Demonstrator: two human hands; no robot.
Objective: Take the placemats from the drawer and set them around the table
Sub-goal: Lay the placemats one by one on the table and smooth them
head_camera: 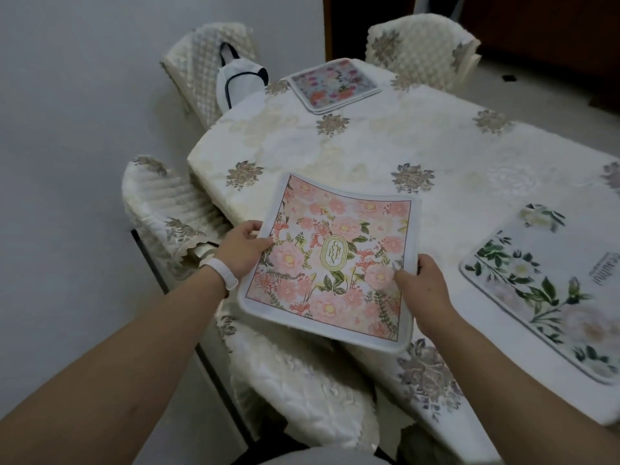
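Two mats [335, 83] [550, 290] lie set; both hands [243, 250] [424, 288] grip a pink mat [330, 260] (held above the table [385, 146]), not yet laid.

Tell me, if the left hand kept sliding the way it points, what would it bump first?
The left hand already grips the pink placemat; beyond it, probably just the tablecloth, though depth is unclear.

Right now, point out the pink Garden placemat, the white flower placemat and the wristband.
pink Garden placemat [335, 260], head view, on the oval Garden label at its centre.
white flower placemat [550, 290], head view, on its leafy middle.
wristband [219, 271], head view, on the white strap at the left wrist.
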